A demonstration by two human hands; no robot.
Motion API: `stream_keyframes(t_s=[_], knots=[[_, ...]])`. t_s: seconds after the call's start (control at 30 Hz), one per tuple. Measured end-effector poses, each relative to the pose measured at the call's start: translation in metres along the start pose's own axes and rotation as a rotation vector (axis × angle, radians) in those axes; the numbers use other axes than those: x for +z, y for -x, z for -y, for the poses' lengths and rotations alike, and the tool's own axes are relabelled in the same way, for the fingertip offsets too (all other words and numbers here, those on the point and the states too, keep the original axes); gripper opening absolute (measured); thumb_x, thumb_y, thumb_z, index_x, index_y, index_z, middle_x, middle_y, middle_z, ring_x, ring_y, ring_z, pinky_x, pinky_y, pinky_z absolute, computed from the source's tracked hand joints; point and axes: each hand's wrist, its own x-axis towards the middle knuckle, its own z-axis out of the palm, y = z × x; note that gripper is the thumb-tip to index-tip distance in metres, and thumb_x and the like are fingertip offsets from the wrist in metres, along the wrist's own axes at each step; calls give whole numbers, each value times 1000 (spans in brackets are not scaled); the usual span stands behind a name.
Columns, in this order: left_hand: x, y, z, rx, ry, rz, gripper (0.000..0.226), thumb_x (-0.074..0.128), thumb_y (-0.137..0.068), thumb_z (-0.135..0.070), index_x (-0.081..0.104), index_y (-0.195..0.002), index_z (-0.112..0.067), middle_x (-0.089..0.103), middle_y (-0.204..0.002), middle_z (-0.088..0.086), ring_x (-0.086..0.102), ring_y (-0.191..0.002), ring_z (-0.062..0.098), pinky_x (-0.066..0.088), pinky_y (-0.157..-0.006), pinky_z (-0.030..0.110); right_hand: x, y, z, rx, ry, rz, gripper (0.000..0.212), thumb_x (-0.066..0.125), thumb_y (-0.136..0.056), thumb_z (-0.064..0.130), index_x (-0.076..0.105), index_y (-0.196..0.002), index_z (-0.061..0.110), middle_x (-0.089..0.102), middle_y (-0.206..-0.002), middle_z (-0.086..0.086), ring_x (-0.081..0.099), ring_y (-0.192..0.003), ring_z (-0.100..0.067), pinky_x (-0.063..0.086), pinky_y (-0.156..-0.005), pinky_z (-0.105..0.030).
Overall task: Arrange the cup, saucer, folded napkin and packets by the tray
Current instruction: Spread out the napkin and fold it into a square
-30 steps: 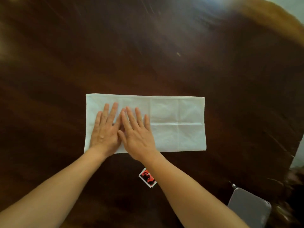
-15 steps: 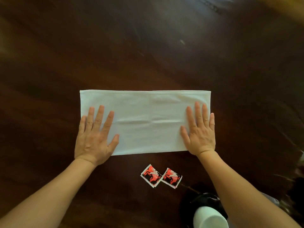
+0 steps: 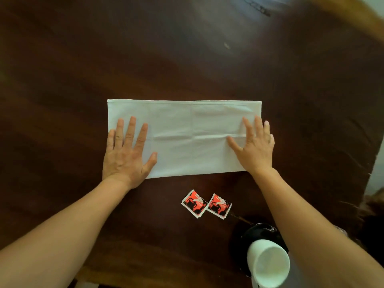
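**Napkin lies flat, long side across the table**

The white napkin lies in the middle of the dark wooden table, folded to a long rectangle whose long axis runs left to right, square to the person. A hem shows along its far edge, and faint crease lines cross it: one along its length near the middle, others across. The cloth looks flat, with slight rumpling under the right palm.

The left hand presses flat on the napkin's left end, fingers spread and straight, little finger and palm edge partly off the cloth on bare wood. The right hand presses flat on the right end in the same way, its outer edge over the napkin's right border. Neither hand grasps anything; both are spread wide and resting palm down.

Just nearer than the napkin's near edge, between the forearms, two red, black and white packets lie side by side, tilted and touching at a corner. Nearer and to the right, a white cup sits on a black saucer, beside the right forearm.

Bare wood lies open beyond the napkin and to its left. The table's right edge runs diagonally at the right of the view.
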Motion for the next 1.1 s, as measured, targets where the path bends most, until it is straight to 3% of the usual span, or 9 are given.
stream_keyframes(t_s=[0.17, 0.33, 0.43, 0.6, 0.7, 0.87, 0.93, 1.0, 1.1], knots=[[-5, -3, 1, -15, -11, 109, 84, -1, -88, -76, -27, -152, -30, -30, -163, 7, -34, -148, 30, -23, -117, 44, -18, 7, 18, 455, -287, -33, 108, 74, -73, 69, 16, -154, 25, 28, -150, -17, 38, -128, -42, 43, -97, -54], [-8, 18, 11, 28, -7, 159, 89, 10, -89, -73, -27, -152, -24, -33, -162, 10, -34, -148, 32, -12, -121, 49, -49, 2, 10, 617, -569, 76, 52, 80, -81, 36, 57, -119, 9, 64, -117, -10, 62, -98, -27, 50, -71, -37], [-7, 42, 14, -10, 20, 135, 87, 10, -90, -70, -19, -156, -21, -24, -165, 13, -25, -151, 34, -4, -123, 49, -77, 10, 12, 517, -660, 83, 18, 68, -88, 25, 69, -93, 8, 71, -101, -13, 67, -91, -31, 56, -72, -40], [2, 66, 17, -57, 54, 120, 83, 14, -94, -65, -6, -159, -17, -16, -168, 13, -16, -153, 35, 1, -124, 50, -125, 30, 48, 207, -592, -47, 27, 60, -94, 33, 72, -88, 10, 72, -87, -6, 70, -85, -28, 59, -78, -49], [7, 68, 18, -61, 67, 102, 83, 15, -94, -64, -8, -159, -18, -18, -167, 12, -18, -153, 34, 0, -124, 50, -143, 43, 79, 30, -547, -105, 20, 59, -98, 34, 71, -87, 21, 69, -80, 10, 68, -77, -14, 56, -62, -30], [13, 67, 19, -59, 44, 64, 82, 9, -95, -66, -20, -156, -21, -26, -166, 10, -22, -152, 33, -11, -121, 46, -151, 66, 140, -196, -501, -145, 27, 58, -100, 27, 74, -85, 13, 69, -74, 4, 65, -64, -10, 50, -55, -18], [15, 67, 19, -56, 50, 35, 82, 10, -96, -66, -22, -156, -21, -23, -166, 12, -20, -152, 34, -13, -120, 46, -145, 73, 168, -266, -467, -145, 35, 57, -100, 25, 66, -67, 17, 61, -60, 6, 59, -53, -6, 41, -49, -10], [15, 67, 20, -46, 60, 2, 81, 14, -99, -65, -14, -159, -19, -16, -168, 14, -15, -153, 36, -8, -122, 49, -133, 79, 199, -316, -423, -136, 49, 56, -100, 22, 45, -52, 23, 45, -48, 9, 47, -41, -9, 32, -45, -11], [12, 69, 19, -23, 98, -22, 80, 18, -98, -64, 2, -161, -16, -4, -169, 16, -2, -154, 39, 8, -123, 54, -110, 85, 246, -348, -402, -86, 50, 53, -101, 24, 41, -52, 21, 43, -48, 6, 40, -42, -11, 34, -49, -24]])
